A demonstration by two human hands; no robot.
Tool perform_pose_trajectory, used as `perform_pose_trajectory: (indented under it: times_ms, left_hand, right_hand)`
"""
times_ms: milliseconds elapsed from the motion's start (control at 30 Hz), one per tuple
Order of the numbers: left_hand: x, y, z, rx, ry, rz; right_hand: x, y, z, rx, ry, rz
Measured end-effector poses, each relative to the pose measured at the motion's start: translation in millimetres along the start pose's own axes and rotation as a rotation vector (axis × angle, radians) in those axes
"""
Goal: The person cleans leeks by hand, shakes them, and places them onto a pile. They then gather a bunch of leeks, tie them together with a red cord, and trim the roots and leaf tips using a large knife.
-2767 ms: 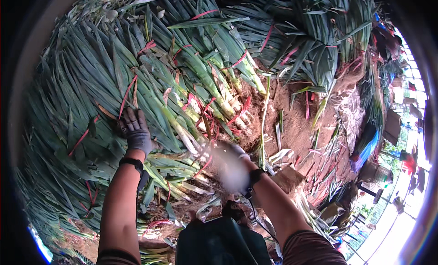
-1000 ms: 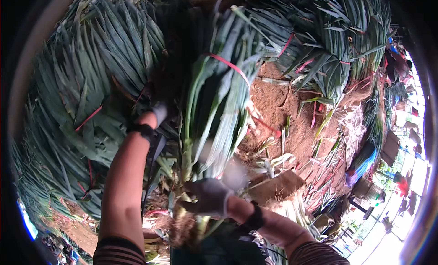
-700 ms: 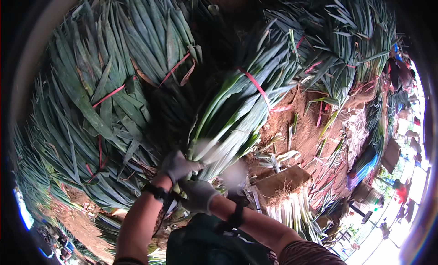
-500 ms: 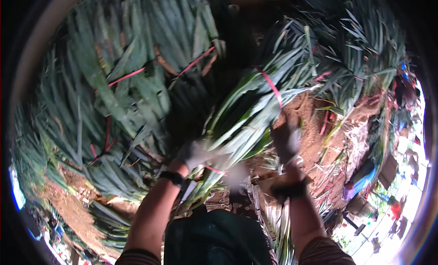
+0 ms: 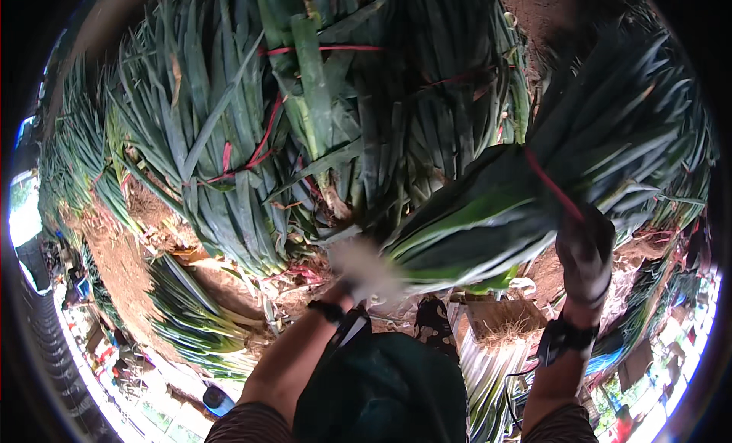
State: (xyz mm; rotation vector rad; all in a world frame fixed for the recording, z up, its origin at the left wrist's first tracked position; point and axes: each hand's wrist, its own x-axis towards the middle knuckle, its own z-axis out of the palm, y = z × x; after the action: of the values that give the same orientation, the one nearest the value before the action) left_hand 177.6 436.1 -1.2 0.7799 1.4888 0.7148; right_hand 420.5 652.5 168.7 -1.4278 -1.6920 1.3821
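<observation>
A bundle of leeks point(image 5: 488, 229), bound with a red tie, slants across the front right, its dark leaves toward the upper right. My right hand point(image 5: 585, 252), in a dark glove, is closed at the near end of that tie, against the leaves. At the pale root end my gloved left hand point(image 5: 357, 274) is closed round the stalks; motion blurs its fingers and the roots. Just beyond stand more tied leek bundles point(image 5: 229, 123), packed with leaves upward.
Bare brown soil point(image 5: 114, 275) shows at the left, beside a small pile of leeks point(image 5: 191, 313). Below my right hand, a brown board point(image 5: 499, 317) lies near pale stalks point(image 5: 496, 374). A blue container point(image 5: 219, 399) sits at lower left.
The held leek bundle has swung to the right and lies flatter. My right hand has moved right and slightly up, my left hand slightly right. The view has turned.
</observation>
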Motion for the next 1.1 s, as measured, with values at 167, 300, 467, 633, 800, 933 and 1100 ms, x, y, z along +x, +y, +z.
perform_pose_trajectory:
  times_ms: [167,300,467,633,800,933,1100]
  left_hand:
    - [-106,-7,-52,0.118,0.358,0.16]
    - [-174,16,-60,0.628,0.711,0.103]
    - [-200,14,-35,0.643,0.82,-0.074]
    - [-183,-35,-36,0.306,0.377,-0.452]
    - [-229,-84,-55,0.22,0.52,-0.4]
    - [-255,-103,-74,0.305,0.502,-0.488]
    - [-265,-105,-84,0.297,0.446,-0.682]
  right_hand:
    - [-29,-87,69,-0.06,-0.015,-0.145]
    - [-12,-123,107,0.464,-0.226,-0.308]
    - [34,-73,163,0.194,-0.193,-0.093]
    - [45,45,243,0.335,-0.344,0.195]
    - [53,33,291,0.044,-0.322,0.137]
    - [33,30,281,-0.229,-0.154,0.007]
    - [-78,27,266,-0.405,0.112,-0.228]
